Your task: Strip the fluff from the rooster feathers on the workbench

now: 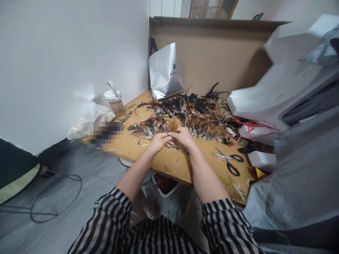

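Both hands meet over the near part of the wooden table. My left hand point(160, 141) is closed, its thumb and fingertips pinched at the base of a small bunch of golden-brown feathers point(174, 123). From the other side, my right hand point(184, 137) pinches the same bunch, and the fingertips of the two hands touch. The bunch fans out away from me. Just beyond lie rows of brown feathers point(205, 127) and black feathers point(194, 103). To the right of my right hand, scissors point(228, 159) with black handles lie with their blades slightly apart.
A lidded drink bottle point(116, 102) and a plastic bag point(88, 120) stand at the table's left. Behind the feathers are a silver pouch point(164, 72) and a cardboard panel point(217, 53). White foam point(254, 88) and red ties point(254, 124) are at right. A bin point(164, 184) sits below.
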`<move>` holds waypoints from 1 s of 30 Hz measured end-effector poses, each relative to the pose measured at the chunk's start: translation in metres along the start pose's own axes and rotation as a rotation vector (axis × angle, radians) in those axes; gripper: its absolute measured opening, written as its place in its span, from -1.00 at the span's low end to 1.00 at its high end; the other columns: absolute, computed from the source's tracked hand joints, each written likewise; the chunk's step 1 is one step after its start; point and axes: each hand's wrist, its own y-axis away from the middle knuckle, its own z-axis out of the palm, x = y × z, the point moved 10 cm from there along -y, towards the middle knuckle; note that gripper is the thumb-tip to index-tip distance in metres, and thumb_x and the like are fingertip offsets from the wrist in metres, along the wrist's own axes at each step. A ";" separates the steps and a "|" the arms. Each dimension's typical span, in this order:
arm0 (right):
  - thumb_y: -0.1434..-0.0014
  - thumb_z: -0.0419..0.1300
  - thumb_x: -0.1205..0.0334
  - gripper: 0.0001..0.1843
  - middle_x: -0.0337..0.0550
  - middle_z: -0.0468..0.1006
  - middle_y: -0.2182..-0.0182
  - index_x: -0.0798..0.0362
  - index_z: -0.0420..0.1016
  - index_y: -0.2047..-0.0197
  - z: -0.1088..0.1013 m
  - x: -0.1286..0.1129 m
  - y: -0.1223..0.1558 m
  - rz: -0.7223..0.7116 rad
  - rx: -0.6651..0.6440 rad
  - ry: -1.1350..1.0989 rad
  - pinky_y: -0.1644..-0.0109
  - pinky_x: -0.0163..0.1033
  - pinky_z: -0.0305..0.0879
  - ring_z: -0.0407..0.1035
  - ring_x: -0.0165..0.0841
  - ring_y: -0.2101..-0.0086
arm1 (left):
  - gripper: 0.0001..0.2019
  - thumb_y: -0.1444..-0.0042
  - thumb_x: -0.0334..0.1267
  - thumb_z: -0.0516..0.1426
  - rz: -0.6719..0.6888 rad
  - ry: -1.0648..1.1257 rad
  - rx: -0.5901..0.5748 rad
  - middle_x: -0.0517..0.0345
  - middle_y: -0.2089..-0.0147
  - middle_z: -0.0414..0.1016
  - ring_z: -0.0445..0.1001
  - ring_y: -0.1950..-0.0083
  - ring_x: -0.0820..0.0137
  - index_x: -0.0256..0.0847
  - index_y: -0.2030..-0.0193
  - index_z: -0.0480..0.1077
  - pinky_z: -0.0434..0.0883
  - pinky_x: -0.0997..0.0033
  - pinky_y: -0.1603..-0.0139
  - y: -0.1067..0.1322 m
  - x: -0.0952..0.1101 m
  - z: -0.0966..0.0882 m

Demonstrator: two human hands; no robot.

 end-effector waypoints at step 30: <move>0.26 0.21 0.23 -0.86 -0.31 0.24 0.79 0.13 0.39 0.68 0.016 0.042 0.004 0.199 -0.224 0.456 0.62 -0.37 -0.06 0.04 -0.55 0.72 | -0.79 0.20 -0.29 0.24 -0.004 0.329 0.323 0.09 0.48 0.44 0.35 0.52 0.60 -0.39 0.40 0.41 0.25 0.65 0.56 0.004 0.004 -0.039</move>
